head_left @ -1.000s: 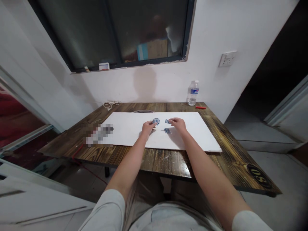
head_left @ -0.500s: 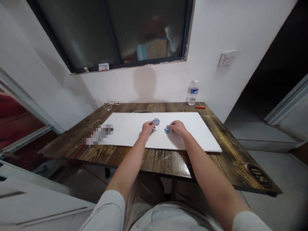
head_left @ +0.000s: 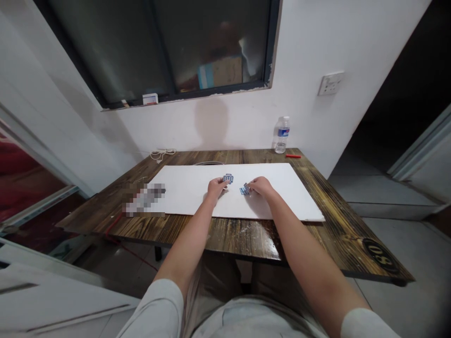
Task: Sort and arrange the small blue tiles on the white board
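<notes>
In L hand, pinching small blue piece over white board, in R hand gripping tilted second piece by third piece (can't tell if touching), w/ worktop beneath & bottle nr back edge

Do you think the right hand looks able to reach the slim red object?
Probably yes; nothing stands between the right hand and the slim red object, though that hand holds a blue piece.

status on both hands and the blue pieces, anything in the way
Left hand holds blue piece over board. Right hand pinches second piece by third piece, contact unclear. Bottle back by wall, clear of both hands.
</notes>
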Demonstrator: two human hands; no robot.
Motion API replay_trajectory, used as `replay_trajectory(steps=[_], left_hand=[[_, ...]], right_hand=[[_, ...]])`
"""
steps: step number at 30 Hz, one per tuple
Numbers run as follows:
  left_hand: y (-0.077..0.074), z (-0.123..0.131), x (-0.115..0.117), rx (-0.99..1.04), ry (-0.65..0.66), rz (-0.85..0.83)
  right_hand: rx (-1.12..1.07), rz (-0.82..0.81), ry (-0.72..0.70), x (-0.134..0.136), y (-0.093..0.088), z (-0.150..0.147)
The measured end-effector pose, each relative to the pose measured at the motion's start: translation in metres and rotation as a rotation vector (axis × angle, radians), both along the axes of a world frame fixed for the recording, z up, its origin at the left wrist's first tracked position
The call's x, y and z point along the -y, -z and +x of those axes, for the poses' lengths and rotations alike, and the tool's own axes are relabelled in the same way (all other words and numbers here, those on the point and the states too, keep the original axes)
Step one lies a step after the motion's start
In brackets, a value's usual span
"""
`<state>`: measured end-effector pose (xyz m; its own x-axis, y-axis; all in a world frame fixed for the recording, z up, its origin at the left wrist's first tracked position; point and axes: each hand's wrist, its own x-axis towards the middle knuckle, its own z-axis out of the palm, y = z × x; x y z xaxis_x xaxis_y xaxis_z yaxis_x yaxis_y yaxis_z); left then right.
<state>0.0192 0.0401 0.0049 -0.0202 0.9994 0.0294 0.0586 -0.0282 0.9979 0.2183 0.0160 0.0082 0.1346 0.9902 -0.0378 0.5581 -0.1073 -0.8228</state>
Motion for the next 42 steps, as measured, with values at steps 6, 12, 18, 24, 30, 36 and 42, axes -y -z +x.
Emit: replay_trajectory(steps=[6,12,18,24,30,36,42], left_hand=[[-0.002,0.0,0.002,0.011,0.023,-0.004],[-0.003,0.0,0.003,-0.026,0.065,0.031],[-0.004,0.0,0.004,-0.088,0.143,0.07],[-0.004,0.0,0.006,-0.131,0.238,0.112],[0.0,-0.001,0.004,-0.193,0.281,0.118],[0.001,-0.002,0.003,-0.205,0.287,0.135],[-0.004,-0.001,0.007,-0.165,0.256,0.133]], right_hand=[[0.29,0.055,0.049,0.002,0.004,0.001],[0.221,0.238,0.12,-0.001,0.001,-0.002],[-0.066,0.396,-0.039,-0.004,0.001,-0.019],[-0.197,0.39,-0.054,-0.006,0.009,-0.029],[-0.239,0.462,-0.071,-0.004,0.007,-0.031],[-0.284,0.39,-0.032,0.003,-0.002,-0.033],[-0.321,0.393,0.023,0.007,-0.007,-0.034]])
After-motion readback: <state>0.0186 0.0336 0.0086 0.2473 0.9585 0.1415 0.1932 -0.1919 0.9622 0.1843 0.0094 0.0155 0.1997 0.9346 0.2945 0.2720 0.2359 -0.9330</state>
